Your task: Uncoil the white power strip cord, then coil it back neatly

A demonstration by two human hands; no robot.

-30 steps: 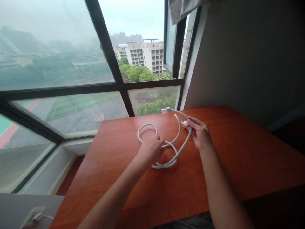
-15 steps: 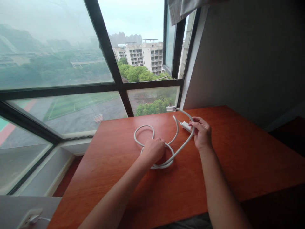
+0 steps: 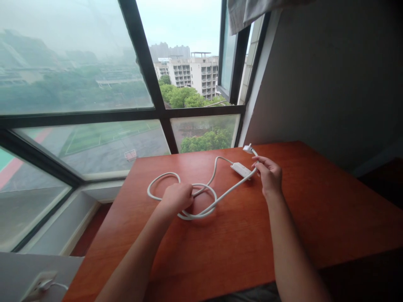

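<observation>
A thick white power cord [image 3: 231, 191] lies in loose loops on the reddish-brown wooden table. My left hand [image 3: 178, 197] is closed over the looped part, low against the tabletop; its fingertips are partly hidden. Between thumb and fingers, my right hand [image 3: 269, 171] pinches the cord a short way below its plug [image 3: 248, 149]. The plug is raised, with its prongs pointing up. Just left of my right hand sits a white rectangular box [image 3: 242, 170], joined to another stretch of cord.
The wooden table [image 3: 315, 201] reaches to a dark-framed window [image 3: 201, 111] at the back and a grey wall [image 3: 315, 75] on the right. At lower left, a wall socket [image 3: 40, 286] has a white plug in it. A curtain hangs at the top.
My left hand has slid left along with the loops, and the cord between my hands is straighter. The plug has moved right, closer to my right hand. The box has shifted slightly left.
</observation>
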